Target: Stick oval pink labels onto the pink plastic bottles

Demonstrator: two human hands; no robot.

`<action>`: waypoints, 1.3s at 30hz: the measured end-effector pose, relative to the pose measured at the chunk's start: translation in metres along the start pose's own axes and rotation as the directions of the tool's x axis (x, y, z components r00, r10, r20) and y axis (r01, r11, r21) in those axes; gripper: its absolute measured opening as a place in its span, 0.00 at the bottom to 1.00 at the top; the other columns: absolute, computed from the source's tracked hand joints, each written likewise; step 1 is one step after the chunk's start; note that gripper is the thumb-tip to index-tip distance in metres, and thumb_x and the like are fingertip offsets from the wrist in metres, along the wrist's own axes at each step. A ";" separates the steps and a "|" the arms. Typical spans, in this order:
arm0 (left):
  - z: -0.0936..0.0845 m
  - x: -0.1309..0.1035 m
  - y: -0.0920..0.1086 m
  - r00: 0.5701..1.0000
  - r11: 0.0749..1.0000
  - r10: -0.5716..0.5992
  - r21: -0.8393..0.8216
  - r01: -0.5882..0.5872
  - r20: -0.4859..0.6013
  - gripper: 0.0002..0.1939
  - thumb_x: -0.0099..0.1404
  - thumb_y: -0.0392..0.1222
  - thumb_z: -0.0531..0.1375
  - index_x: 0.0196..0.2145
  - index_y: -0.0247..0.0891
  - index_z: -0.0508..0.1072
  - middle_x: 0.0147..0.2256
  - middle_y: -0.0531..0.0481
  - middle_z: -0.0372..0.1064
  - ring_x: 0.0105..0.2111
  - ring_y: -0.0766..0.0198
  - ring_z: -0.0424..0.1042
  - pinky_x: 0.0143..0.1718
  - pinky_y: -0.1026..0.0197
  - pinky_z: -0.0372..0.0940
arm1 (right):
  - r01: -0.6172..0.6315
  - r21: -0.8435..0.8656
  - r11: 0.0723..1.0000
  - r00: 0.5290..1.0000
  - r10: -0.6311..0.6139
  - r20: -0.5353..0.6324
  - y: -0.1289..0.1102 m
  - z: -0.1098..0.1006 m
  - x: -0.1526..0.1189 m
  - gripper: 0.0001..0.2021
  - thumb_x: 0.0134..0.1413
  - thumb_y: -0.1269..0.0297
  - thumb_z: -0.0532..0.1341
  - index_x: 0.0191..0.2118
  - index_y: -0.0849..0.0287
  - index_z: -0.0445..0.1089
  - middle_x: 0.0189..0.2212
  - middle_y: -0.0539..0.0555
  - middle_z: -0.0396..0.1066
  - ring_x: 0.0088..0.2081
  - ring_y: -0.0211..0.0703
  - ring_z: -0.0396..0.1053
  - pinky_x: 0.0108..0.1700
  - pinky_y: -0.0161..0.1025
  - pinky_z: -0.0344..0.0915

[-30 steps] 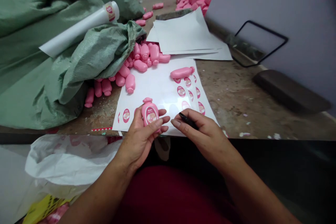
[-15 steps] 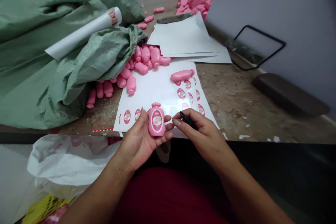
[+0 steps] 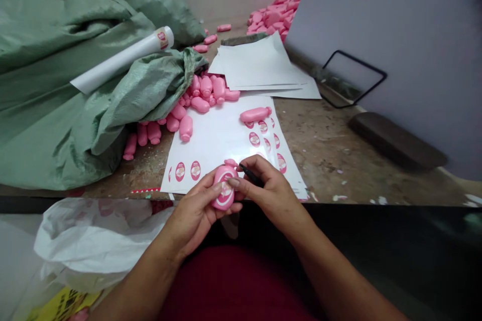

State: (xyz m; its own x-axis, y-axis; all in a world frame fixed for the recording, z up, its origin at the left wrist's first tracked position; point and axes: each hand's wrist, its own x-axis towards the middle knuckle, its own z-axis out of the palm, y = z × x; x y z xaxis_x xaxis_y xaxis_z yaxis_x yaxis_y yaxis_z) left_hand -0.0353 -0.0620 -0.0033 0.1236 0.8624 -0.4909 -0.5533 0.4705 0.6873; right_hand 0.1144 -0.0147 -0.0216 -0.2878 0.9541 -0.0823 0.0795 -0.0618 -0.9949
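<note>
My left hand (image 3: 196,213) holds a small pink bottle (image 3: 224,188) with an oval label on its front, tilted toward me above the table's near edge. My right hand (image 3: 271,193) grips a thin black tool (image 3: 249,174) and its thumb and forefinger press on the bottle's label. Just beyond the hands lies a white sticker sheet (image 3: 218,140) with a few oval labels left along its near and right sides. One pink bottle (image 3: 255,114) lies on that sheet.
A green woven sack (image 3: 75,95) at the left spills several pink bottles (image 3: 203,93); a white roll (image 3: 120,60) rests on it. Blank sheets (image 3: 259,67) lie behind, with more pink bottles (image 3: 271,15) at the back. A white plastic bag (image 3: 94,235) hangs near left. A dark block (image 3: 395,140) sits right.
My left hand has tilted the bottle and drawn it closer. My right hand has moved left onto the bottle's label. The view has shifted slightly.
</note>
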 end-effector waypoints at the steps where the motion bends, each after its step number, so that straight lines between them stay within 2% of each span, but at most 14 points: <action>1: 0.000 0.000 0.000 1.000 1.000 -0.004 0.021 0.004 -0.004 0.17 0.67 0.37 0.62 0.53 0.39 0.77 0.46 0.43 0.76 0.38 0.63 0.77 0.40 0.63 0.74 | 0.007 -0.010 1.000 1.000 -0.007 -0.001 0.000 -0.002 0.001 0.12 0.51 0.54 0.67 0.34 0.55 0.68 0.31 0.48 0.69 0.35 0.42 0.68 0.39 0.39 0.66; 4: -0.008 -0.009 0.009 1.000 0.985 -0.008 0.172 0.007 0.005 0.21 0.65 0.43 0.64 0.56 0.41 0.76 0.47 0.41 0.76 0.39 0.60 0.78 0.39 0.62 0.74 | 0.022 -0.054 0.998 1.000 -0.022 0.004 -0.004 -0.007 0.002 0.11 0.53 0.54 0.65 0.31 0.56 0.69 0.27 0.47 0.68 0.32 0.40 0.65 0.36 0.38 0.63; 6: -0.025 -0.022 0.023 1.000 0.909 -0.010 0.417 0.010 -0.002 0.24 0.63 0.48 0.66 0.56 0.44 0.76 0.51 0.41 0.76 0.43 0.56 0.78 0.41 0.60 0.73 | 0.037 -0.088 0.995 0.999 -0.039 -0.018 -0.005 -0.012 0.002 0.11 0.53 0.54 0.65 0.31 0.56 0.69 0.26 0.47 0.67 0.30 0.40 0.64 0.35 0.38 0.62; 10: -0.082 -0.062 0.059 0.994 0.439 0.050 0.896 0.063 -0.094 0.21 0.62 0.53 0.65 0.53 0.54 0.78 0.56 0.48 0.75 0.56 0.48 0.72 0.57 0.52 0.66 | 0.045 -0.139 0.989 0.994 -0.058 -0.095 -0.004 -0.024 0.005 0.10 0.53 0.54 0.64 0.30 0.55 0.70 0.26 0.48 0.68 0.30 0.42 0.65 0.35 0.39 0.63; 13: -0.114 -0.082 0.078 0.965 0.122 0.214 0.985 0.125 -0.149 0.19 0.56 0.54 0.68 0.46 0.53 0.82 0.52 0.49 0.78 0.54 0.44 0.74 0.56 0.49 0.66 | 0.052 -0.168 0.984 0.987 -0.076 -0.138 0.002 -0.029 0.007 0.11 0.53 0.52 0.63 0.30 0.54 0.71 0.27 0.50 0.70 0.32 0.44 0.68 0.36 0.40 0.66; 15: -0.118 -0.081 0.086 0.942 -0.002 0.301 0.988 0.157 -0.149 0.17 0.56 0.56 0.67 0.42 0.51 0.84 0.47 0.48 0.81 0.48 0.44 0.76 0.51 0.50 0.68 | 0.074 -0.203 0.976 0.986 -0.102 -0.132 0.007 -0.030 0.009 0.11 0.54 0.52 0.63 0.31 0.54 0.71 0.28 0.50 0.72 0.32 0.45 0.70 0.36 0.41 0.67; 18: -0.105 -0.049 0.096 0.888 -0.100 0.459 0.991 0.094 -0.038 0.15 0.65 0.54 0.59 0.43 0.49 0.82 0.43 0.47 0.81 0.42 0.50 0.77 0.46 0.54 0.68 | 0.105 -0.273 0.956 0.988 -0.132 -0.082 0.013 -0.027 0.011 0.10 0.57 0.52 0.62 0.34 0.53 0.72 0.29 0.52 0.75 0.32 0.46 0.72 0.35 0.41 0.68; 20: -0.094 -0.009 0.104 0.815 -0.245 0.559 0.969 -0.017 0.155 0.17 0.68 0.44 0.54 0.48 0.46 0.80 0.49 0.44 0.78 0.47 0.51 0.74 0.52 0.52 0.65 | 0.115 -0.325 0.939 0.987 -0.146 -0.071 0.015 -0.024 0.012 0.10 0.57 0.53 0.62 0.34 0.53 0.72 0.29 0.52 0.76 0.32 0.46 0.73 0.34 0.40 0.68; 23: -0.086 0.058 0.118 0.796 -0.401 0.489 0.902 -0.158 0.357 0.25 0.65 0.31 0.50 0.52 0.46 0.78 0.61 0.42 0.67 0.59 0.45 0.63 0.60 0.42 0.56 | 0.107 -0.385 0.917 0.986 -0.148 -0.079 0.017 -0.021 0.011 0.09 0.57 0.54 0.62 0.33 0.54 0.71 0.28 0.51 0.76 0.30 0.46 0.72 0.33 0.40 0.67; 28: -0.085 0.121 0.131 0.821 -0.342 0.367 0.884 -0.319 0.438 0.20 0.60 0.30 0.56 0.46 0.45 0.80 0.60 0.43 0.69 0.60 0.43 0.61 0.63 0.38 0.50 | 0.072 -0.377 0.923 0.991 -0.109 -0.076 0.014 -0.020 0.009 0.09 0.57 0.54 0.61 0.34 0.54 0.70 0.29 0.51 0.76 0.31 0.45 0.72 0.35 0.40 0.66; 34: -0.085 0.116 0.125 0.756 -0.151 0.509 0.907 -0.392 0.412 0.22 0.61 0.40 0.61 0.53 0.38 0.71 0.57 0.39 0.70 0.58 0.47 0.65 0.63 0.49 0.55 | 0.076 -0.394 0.916 0.994 -0.103 -0.049 0.015 -0.031 0.012 0.13 0.59 0.50 0.59 0.36 0.54 0.71 0.29 0.51 0.74 0.32 0.45 0.70 0.34 0.39 0.64; 35: -0.082 0.110 0.119 0.733 -0.023 0.580 0.907 -0.420 0.355 0.23 0.61 0.43 0.62 0.54 0.38 0.70 0.56 0.39 0.70 0.58 0.49 0.66 0.62 0.50 0.57 | 0.075 -0.404 0.912 0.993 -0.105 -0.052 0.016 -0.035 0.014 0.14 0.61 0.49 0.58 0.36 0.54 0.71 0.29 0.51 0.73 0.32 0.45 0.70 0.34 0.39 0.64; 37: -0.072 0.097 0.104 0.730 0.385 0.666 0.770 -0.509 0.150 0.21 0.60 0.48 0.65 0.50 0.40 0.70 0.53 0.42 0.72 0.56 0.51 0.68 0.59 0.50 0.62 | 0.057 -0.429 0.902 0.991 -0.103 -0.087 0.019 -0.045 0.017 0.16 0.64 0.48 0.54 0.36 0.53 0.71 0.27 0.50 0.71 0.30 0.44 0.68 0.34 0.40 0.63; 39: -0.060 0.082 0.089 0.813 0.756 0.579 0.406 -0.513 -0.052 0.18 0.59 0.51 0.66 0.43 0.40 0.71 0.47 0.44 0.74 0.54 0.50 0.71 0.54 0.47 0.67 | 0.030 -0.457 0.889 0.985 -0.104 -0.136 0.020 -0.054 0.020 0.17 0.65 0.48 0.53 0.36 0.53 0.71 0.26 0.50 0.69 0.30 0.45 0.67 0.33 0.40 0.63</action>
State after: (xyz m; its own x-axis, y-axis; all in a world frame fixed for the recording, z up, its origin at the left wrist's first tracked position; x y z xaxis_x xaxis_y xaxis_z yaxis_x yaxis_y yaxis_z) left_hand -0.1236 0.0399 -0.0144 -0.2633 0.9643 -0.0292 -0.1471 -0.0103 0.9891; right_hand 0.1615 0.0188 -0.0404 -0.1619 0.9863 0.0300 0.4985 0.1080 -0.8601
